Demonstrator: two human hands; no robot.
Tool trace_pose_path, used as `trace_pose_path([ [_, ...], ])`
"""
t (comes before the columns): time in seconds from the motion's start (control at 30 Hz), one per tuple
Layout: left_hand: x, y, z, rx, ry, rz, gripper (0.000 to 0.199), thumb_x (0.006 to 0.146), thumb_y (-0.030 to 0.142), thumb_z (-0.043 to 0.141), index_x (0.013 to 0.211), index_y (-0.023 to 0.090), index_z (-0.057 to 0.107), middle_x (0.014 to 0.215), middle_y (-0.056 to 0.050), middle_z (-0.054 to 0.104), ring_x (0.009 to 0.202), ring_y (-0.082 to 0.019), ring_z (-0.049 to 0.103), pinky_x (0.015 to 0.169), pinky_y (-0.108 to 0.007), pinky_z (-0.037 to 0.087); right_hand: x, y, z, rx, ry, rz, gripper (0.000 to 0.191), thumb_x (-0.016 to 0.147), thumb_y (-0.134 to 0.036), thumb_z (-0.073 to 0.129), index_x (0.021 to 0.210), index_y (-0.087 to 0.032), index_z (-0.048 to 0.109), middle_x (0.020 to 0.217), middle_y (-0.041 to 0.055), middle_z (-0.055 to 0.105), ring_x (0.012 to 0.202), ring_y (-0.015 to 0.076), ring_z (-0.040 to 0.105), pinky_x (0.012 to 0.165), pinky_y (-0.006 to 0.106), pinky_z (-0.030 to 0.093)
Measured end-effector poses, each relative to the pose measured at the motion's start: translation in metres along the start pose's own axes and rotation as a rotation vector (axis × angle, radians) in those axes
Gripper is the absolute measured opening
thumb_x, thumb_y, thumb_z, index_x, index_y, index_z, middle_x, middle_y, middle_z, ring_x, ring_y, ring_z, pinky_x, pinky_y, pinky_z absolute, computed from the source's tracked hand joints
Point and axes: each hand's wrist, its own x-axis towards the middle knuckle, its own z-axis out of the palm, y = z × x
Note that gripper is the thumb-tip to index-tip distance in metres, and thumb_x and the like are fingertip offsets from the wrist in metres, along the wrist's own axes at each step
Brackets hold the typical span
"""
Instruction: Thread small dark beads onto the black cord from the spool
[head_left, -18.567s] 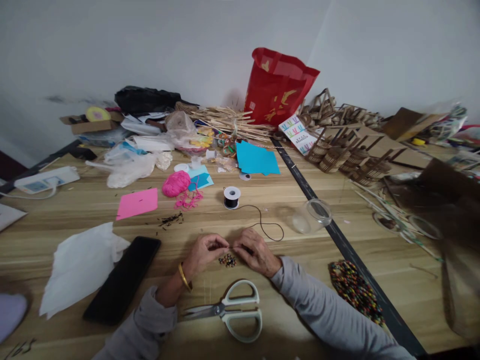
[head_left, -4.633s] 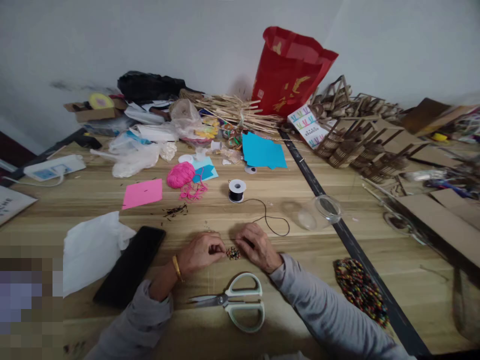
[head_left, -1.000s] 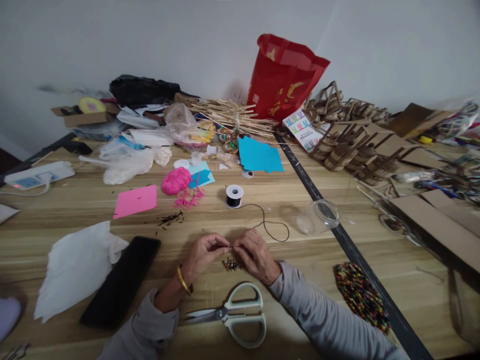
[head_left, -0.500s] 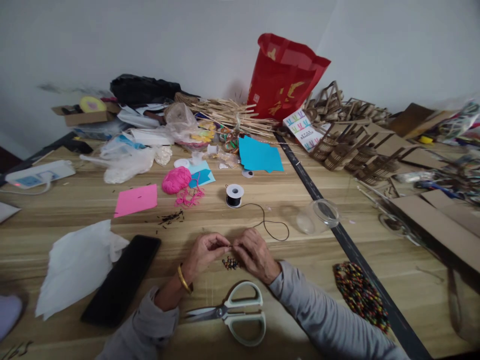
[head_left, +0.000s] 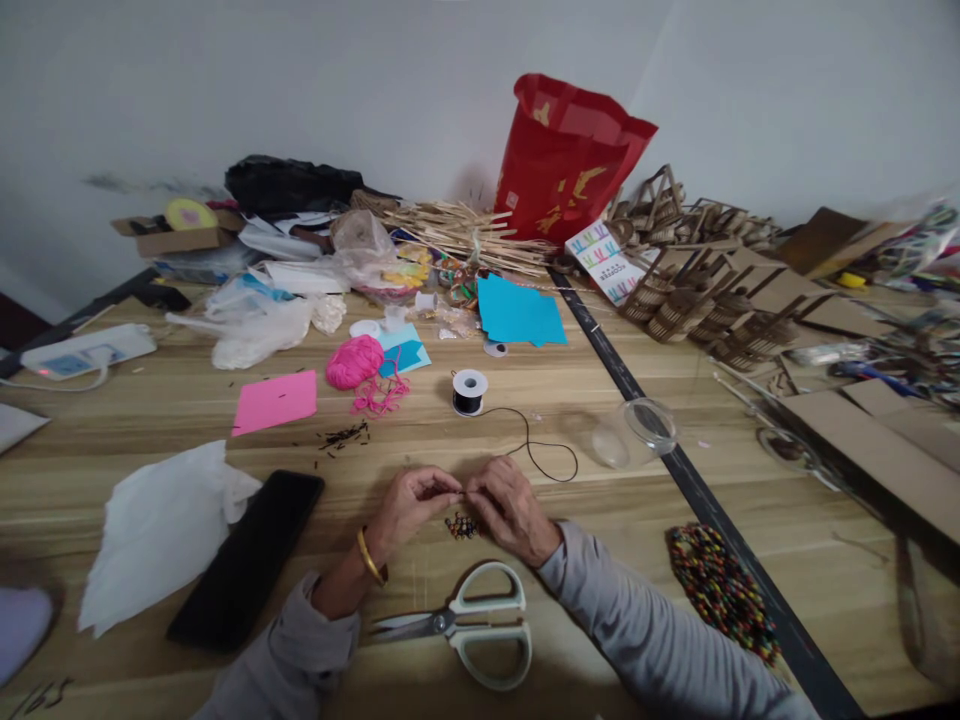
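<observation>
My left hand (head_left: 411,508) and my right hand (head_left: 506,503) meet fingertip to fingertip over the table, both pinched closed. A black cord (head_left: 529,440) runs from a white spool (head_left: 469,391), loops on the table and passes under my right hand, whose fingers grip it. What the left fingertips pinch is too small to make out; it may be the cord's end or a bead. Just below the fingertips lies a small cluster of dark, multicoloured beads (head_left: 462,526). Scissors with pale handles (head_left: 489,632) rest nearer me, blades pointing left.
A black phone (head_left: 247,560) and white tissue (head_left: 161,530) lie at left. Pink yarn (head_left: 354,362), pink paper (head_left: 276,402) and short black bits (head_left: 345,436) sit beyond. On the right are a clear round container (head_left: 649,428), a bead string heap (head_left: 721,590) and small woven baskets (head_left: 694,305).
The view has shifted very slightly. Both hands keep the same pinched pose over the beads, and nothing on the table has visibly moved.
</observation>
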Motion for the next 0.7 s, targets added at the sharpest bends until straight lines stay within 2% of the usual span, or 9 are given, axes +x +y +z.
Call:
trace_pose_path([
  [0.7, 0.0005, 0.0018, 0.0004, -0.018, -0.008, -0.014, 0.013, 0.062, 0.019, 0.069, 0.071, 0.011, 0.065, 0.068, -0.004, 0.067, 0.065, -0.014, 0.059, 0.064, -0.024, 0.047, 0.0008, 0.0001, 0.0007, 0.001, -0.006, -0.01, 0.011, 0.089, -0.018, 0.042, 0.083, -0.017, 0.052, 0.075, 0.0047, 0.054, 0.074, 0.0171, 0.046, 0.074, 0.034, 0.037],
])
